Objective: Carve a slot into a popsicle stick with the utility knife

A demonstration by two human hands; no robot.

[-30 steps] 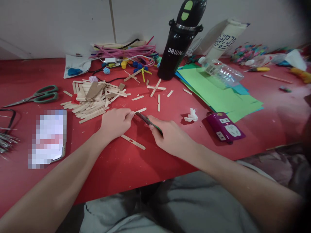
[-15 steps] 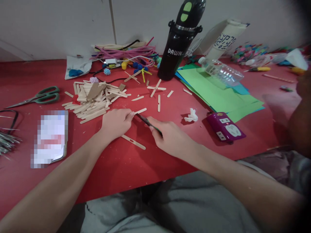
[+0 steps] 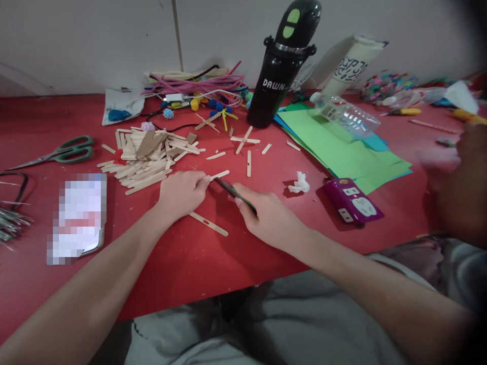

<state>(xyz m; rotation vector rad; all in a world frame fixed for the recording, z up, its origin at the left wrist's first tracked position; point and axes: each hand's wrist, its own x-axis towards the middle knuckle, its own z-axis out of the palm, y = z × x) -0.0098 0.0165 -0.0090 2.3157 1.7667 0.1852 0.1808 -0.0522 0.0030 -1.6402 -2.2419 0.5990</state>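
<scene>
Left hand [image 3: 181, 193] rests knuckles-up on the red table [image 3: 198, 258], forearm running in from lower left; fingers pinched together on a short wooden stick [image 3: 219, 175], pressing it flat against the tabletop just past the fingertips. Right hand [image 3: 271, 219] lies palm-down, forearm entering from lower right; fingers wrapped closed round a green-handled cutter [image 3: 236, 194], its dark tip angled up-left and meeting the stick beside the left fingertips. A longer slotted stick [image 3: 209, 223] lies between the wrists, apart from both. Stick pile [image 3: 146, 154] behind the left hand. Black bottle [image 3: 281, 71] at the wall reads "DAWN". Lettering on the white carton [image 3: 352, 63] illegible. Purple power strip [image 3: 353, 201] right of the hands.
</scene>
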